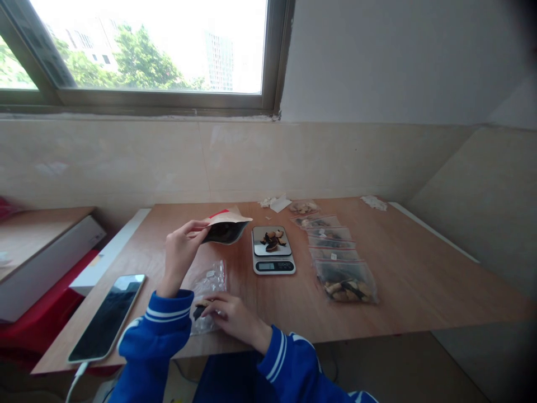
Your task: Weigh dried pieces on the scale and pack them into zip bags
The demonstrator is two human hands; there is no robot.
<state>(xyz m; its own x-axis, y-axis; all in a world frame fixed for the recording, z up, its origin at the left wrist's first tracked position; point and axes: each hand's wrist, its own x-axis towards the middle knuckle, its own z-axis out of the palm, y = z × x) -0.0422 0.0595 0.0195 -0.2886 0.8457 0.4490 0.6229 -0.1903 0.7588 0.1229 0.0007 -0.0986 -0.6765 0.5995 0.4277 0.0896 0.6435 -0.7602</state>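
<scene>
My left hand (187, 246) is closed on the edge of a kraft paper pouch (229, 229), which is tilted with its dark mouth facing me. Lower down, my right hand (230, 316) pinches a dark dried slice (199, 309) above a clear zip bag (210, 277) lying on the table. Ahead of the hands stands a white digital kitchen scale (274, 267). On its metal plate rests a small heap of dark and tan dried slices (274, 240). The scale's display figures are too small to read.
Several clear zip bags (346, 285) of dried pieces lie in an overlapping row right of the scale. White paper scraps (279, 202) are at the back by the wall. A phone (107, 319) with a charging cable (78, 378) lies at the table's left edge.
</scene>
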